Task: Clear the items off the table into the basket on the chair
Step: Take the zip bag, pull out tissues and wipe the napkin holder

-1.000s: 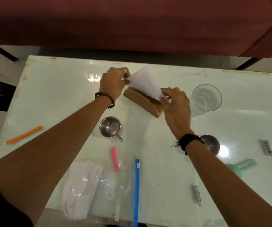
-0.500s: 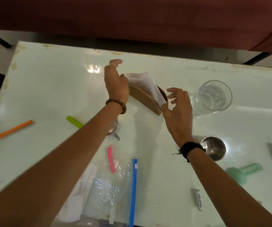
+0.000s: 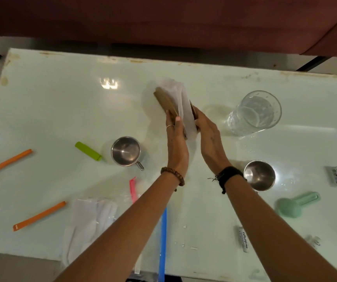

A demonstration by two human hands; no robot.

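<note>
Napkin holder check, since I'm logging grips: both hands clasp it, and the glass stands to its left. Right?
Not quite. In the head view both hands do clasp the napkin holder, but the glass stands to its right.

Two steel cups: one [image 3: 125, 151] left of the fingers [image 3: 177, 121], one [image 3: 259, 175] right. One glass [image 3: 255, 112] to their right. Two orange clips [image 3: 7, 162] [image 3: 39, 216] far left, one green clip [image 3: 88, 151], one pink clip [image 3: 132, 189], two small tubes [image 3: 244, 239] [image 3: 335, 176].

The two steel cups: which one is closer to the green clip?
The left steel cup, just beside the green clip. The other cup stands past the right wrist.
</note>
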